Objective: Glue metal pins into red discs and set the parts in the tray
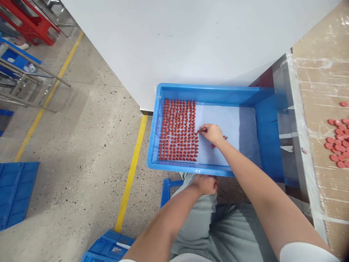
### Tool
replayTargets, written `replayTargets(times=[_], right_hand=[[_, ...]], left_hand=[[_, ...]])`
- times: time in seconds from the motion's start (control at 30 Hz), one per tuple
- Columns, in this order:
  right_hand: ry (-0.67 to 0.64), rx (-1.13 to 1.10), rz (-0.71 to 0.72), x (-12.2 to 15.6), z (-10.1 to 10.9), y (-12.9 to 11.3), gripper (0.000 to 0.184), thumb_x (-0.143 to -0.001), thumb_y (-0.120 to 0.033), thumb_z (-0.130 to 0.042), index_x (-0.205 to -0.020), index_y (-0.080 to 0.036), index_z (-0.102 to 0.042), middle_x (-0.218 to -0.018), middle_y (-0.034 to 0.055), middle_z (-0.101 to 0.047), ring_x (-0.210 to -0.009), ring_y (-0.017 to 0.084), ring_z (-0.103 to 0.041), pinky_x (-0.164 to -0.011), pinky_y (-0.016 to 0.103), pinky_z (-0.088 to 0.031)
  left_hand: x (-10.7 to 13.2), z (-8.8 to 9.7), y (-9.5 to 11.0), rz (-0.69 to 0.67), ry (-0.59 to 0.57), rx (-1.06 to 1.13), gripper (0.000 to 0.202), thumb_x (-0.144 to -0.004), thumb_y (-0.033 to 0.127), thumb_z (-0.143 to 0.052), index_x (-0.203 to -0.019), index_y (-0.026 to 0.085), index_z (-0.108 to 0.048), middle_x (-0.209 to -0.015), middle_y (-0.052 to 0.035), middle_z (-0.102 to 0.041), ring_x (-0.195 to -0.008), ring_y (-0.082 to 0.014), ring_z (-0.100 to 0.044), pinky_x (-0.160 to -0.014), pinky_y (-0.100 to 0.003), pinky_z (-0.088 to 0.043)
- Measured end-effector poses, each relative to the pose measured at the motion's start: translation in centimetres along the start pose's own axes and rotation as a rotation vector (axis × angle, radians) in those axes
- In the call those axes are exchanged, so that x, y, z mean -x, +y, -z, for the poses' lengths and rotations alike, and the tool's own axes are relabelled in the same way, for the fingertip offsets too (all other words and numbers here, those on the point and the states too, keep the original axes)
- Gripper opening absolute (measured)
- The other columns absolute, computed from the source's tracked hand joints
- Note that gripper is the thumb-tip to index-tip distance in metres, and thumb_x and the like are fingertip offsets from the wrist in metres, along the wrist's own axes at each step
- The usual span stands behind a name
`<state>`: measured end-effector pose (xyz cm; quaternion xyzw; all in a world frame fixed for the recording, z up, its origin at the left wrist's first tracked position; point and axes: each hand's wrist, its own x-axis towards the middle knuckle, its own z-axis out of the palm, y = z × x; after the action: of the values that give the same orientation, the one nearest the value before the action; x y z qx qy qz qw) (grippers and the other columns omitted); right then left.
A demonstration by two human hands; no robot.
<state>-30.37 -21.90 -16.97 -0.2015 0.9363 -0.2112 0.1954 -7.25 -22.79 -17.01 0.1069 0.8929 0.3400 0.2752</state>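
Note:
My right hand (213,133) is inside a blue plastic bin (177,169), its fingers pinched on a small red-brown piece (201,130) at the right edge of the rows. Small red-brown pieces (178,127) stand in close, regular rows over the left part of the bin, too small to make out in detail. Several loose pieces (213,146) lie beside and partly under my right wrist on the pale bin liner (218,156). My left hand (208,185) rests closed on my knee, just below the bin's near rim; whatever its fingers may hold is hidden.
At right, a cardboard-covered table (324,174) carries round red discs (339,147). A white panel (177,43) stands beyond the bin. Blue crates (17,193), a metal-framed stool (27,65), a red stool (34,23) and yellow floor lines (131,174) are to the left.

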Motion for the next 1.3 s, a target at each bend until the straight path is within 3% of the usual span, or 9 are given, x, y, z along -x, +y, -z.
replayTargets(times=[0.67, 0.77, 0.87, 0.93, 1.03, 1.17, 1.3], right_hand=[[0.001, -0.024, 0.033, -0.6, -0.4, -0.6, 0.026, -0.081, -0.018, -0.067, -0.105, -0.021, -0.075, -0.099, 0.0034, -0.079, -0.092, 0.018, -0.074, -0.088, 0.028, -0.055], [0.018, -0.040, 0.014, -0.5, 0.7, -0.4, 0.024, -0.085, -0.023, -0.064, -0.107, -0.022, -0.075, -0.102, 0.0026, -0.078, -0.094, 0.017, -0.073, -0.089, 0.027, -0.055], [0.064, -0.014, -0.064, -0.3, 3.2, 0.8, 0.028, -0.090, -0.027, -0.057, -0.111, -0.020, -0.074, -0.106, 0.0056, -0.077, -0.097, 0.019, -0.073, -0.091, 0.028, -0.054], [0.053, 0.023, -0.136, 0.0, 5.1, 2.1, 0.028, -0.087, -0.028, -0.060, -0.110, -0.018, -0.074, -0.099, 0.0073, -0.078, -0.088, 0.020, -0.073, -0.085, 0.030, -0.056], [-0.061, 0.075, -0.203, 0.9, 7.3, 3.6, 0.020, -0.079, -0.029, -0.069, -0.094, -0.017, -0.078, -0.073, 0.0042, -0.076, -0.065, 0.019, -0.071, -0.070, 0.029, -0.055], [-0.176, 0.138, -0.219, 2.7, 7.2, 4.0, 0.015, -0.072, -0.033, -0.076, -0.080, -0.020, -0.078, -0.061, 0.0013, -0.072, -0.058, 0.017, -0.068, -0.061, 0.026, -0.052], [-0.175, 0.237, -0.233, 4.1, 5.6, 2.9, 0.023, -0.075, -0.042, -0.073, -0.080, -0.020, -0.078, -0.064, 0.0057, -0.073, -0.063, 0.021, -0.070, -0.062, 0.028, -0.053]], left_hand=[[0.1, 0.3, 0.1, 0.018, -0.011, 0.024, 0.030, -0.086, 0.027, -0.052, -0.106, 0.030, -0.074, -0.115, -0.0010, -0.075, -0.111, -0.0234, -0.066, -0.100, -0.039, -0.051], [0.2, 0.2, 0.1, 0.020, -0.011, 0.027, 0.029, -0.086, 0.027, -0.052, -0.104, 0.029, -0.075, -0.113, -0.0017, -0.076, -0.109, -0.0233, -0.066, -0.098, -0.038, -0.052], [0.2, 0.1, 0.0, 0.016, -0.010, 0.034, 0.028, -0.087, 0.028, -0.050, -0.100, 0.028, -0.075, -0.110, -0.0013, -0.076, -0.107, -0.0221, -0.068, -0.096, -0.035, -0.053], [0.2, 0.1, -0.1, 0.011, -0.011, 0.040, 0.029, -0.088, 0.028, -0.048, -0.099, 0.029, -0.075, -0.109, 0.0000, -0.076, -0.105, -0.0212, -0.068, -0.096, -0.035, -0.053], [0.2, 0.0, -0.1, 0.004, -0.014, 0.044, 0.029, -0.088, 0.028, -0.047, -0.099, 0.029, -0.074, -0.112, 0.0013, -0.075, -0.106, -0.0203, -0.067, -0.097, -0.035, -0.052], [0.1, -0.1, -0.2, -0.005, -0.019, 0.045, 0.029, -0.088, 0.027, -0.047, -0.098, 0.028, -0.074, -0.114, 0.0009, -0.075, -0.106, -0.0201, -0.067, -0.098, -0.036, -0.051], [0.1, -0.3, -0.3, -0.015, -0.013, 0.044, 0.029, -0.088, 0.027, -0.047, -0.096, 0.026, -0.074, -0.116, -0.0002, -0.074, -0.106, -0.0204, -0.067, -0.098, -0.036, -0.051]])
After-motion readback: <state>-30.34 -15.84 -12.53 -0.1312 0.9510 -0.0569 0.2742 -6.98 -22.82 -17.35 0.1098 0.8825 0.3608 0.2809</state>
